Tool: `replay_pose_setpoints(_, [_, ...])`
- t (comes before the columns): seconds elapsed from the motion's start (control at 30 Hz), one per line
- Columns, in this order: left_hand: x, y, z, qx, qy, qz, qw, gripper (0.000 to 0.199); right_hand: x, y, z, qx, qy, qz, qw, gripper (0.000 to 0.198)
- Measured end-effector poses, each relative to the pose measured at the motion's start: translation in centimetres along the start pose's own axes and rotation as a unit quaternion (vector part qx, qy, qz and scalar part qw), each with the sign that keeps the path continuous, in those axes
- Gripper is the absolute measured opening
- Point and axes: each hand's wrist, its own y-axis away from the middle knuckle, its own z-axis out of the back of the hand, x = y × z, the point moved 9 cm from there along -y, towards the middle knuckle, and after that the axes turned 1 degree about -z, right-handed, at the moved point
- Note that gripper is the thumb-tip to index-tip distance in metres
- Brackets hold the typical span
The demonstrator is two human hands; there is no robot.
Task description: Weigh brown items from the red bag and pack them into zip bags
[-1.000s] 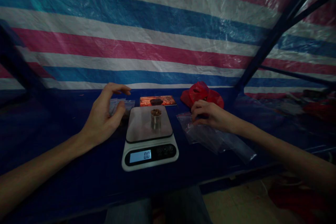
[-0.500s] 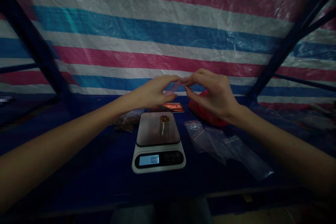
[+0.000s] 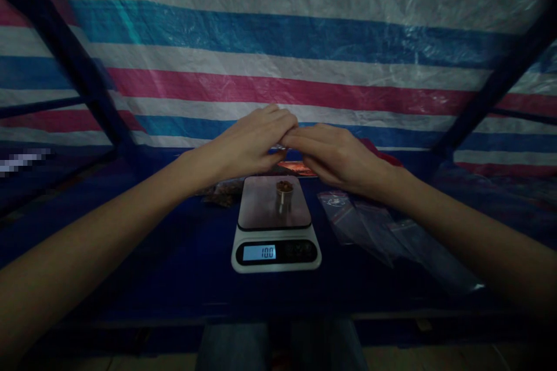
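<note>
My left hand (image 3: 263,136) and my right hand (image 3: 333,151) meet above the back of a kitchen scale (image 3: 276,252), their fingers closed together. Between them is a small clear plastic bag (image 3: 282,148), mostly hidden by the fingers. The scale's lit display reads 10.0. On its metal plate stands a small metal cup (image 3: 284,190) heaped with brown bits. Several flat, clear zip bags (image 3: 374,223) lie overlapping to the right of the scale, partly under my right forearm.
Behind the scale's left side lies a clear bag of brown pieces (image 3: 221,192). An orange-and-dark picture card (image 3: 300,168) is behind the scale. Something red (image 3: 378,153) shows past my right hand. Blue frame bars (image 3: 82,81) and a striped plastic sheet (image 3: 278,29) enclose the blue table (image 3: 174,266).
My hands have come together, with the fingers now overlapping and covering most of the clear bag. The view has shifted, so the scale appears farther right. The display still reads 10.0.
</note>
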Motion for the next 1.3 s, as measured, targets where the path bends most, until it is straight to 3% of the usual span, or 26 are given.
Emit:
replay_pose_setpoints(0.07, [0.5, 0.4, 0.2, -0.003, -0.021, 0.011, 1.000, 0.011, 0.3, -0.5, 0.2, -0.004, -0.049, 0.009, 0.999, 0.037])
replay_pose_setpoints(0.13, [1.5, 1.3, 0.2, -0.016, -0.020, 0.031, 0.999, 0.013, 0.1, -0.5, 1.0, -0.052, -0.091, -0.007, 0.994, 0.041])
replay_pose_setpoints(0.27, [4.2, 4.1, -1.3, -0.022, -0.011, 0.109, 0.994, 0.018, -2.2, 1.8, 1.5, -0.152, -0.161, -0.137, 0.966, 0.041])
replay_pose_setpoints(0.37, [5.2, 6.0, -3.6, 0.015, -0.011, 0.150, 0.989, 0.027, -3.3, 3.9, -1.4, -0.107, -0.240, -0.206, 0.943, 0.025])
replay_pose_setpoints(0.5, [4.2, 7.0, -5.3, 0.029, -0.028, 0.137, 0.990, 0.027, -2.5, 5.3, -5.3, -0.020, -0.306, -0.226, 0.925, 0.054])
replay_pose_setpoints(0.57, [3.6, 7.1, -5.7, 0.024, -0.025, 0.129, 0.991, 0.022, -2.3, 5.5, -6.2, -0.022, -0.295, -0.236, 0.926, 0.054])
replay_pose_setpoints(0.7, [2.7, 7.1, -5.5, -0.012, -0.004, 0.112, 0.994, 0.021, -2.7, 5.9, -7.0, -0.062, -0.265, -0.267, 0.924, 0.040])
replay_pose_setpoints(0.9, [1.6, 7.0, -5.9, -0.022, 0.000, 0.073, 0.997, 0.031, -2.9, 6.7, -7.9, -0.041, -0.290, -0.290, 0.911, 0.048])
replay_pose_setpoints(1.1, [1.5, 7.0, -5.5, -0.032, 0.048, 0.110, 0.992, 0.020, -2.9, 7.2, -7.6, -0.037, -0.331, -0.343, 0.878, 0.044])
replay_pose_setpoints(1.3, [0.7, 6.7, -5.3, -0.045, 0.098, 0.138, 0.985, 0.033, -1.9, 6.5, -6.0, -0.099, -0.356, -0.311, 0.876, 0.046])
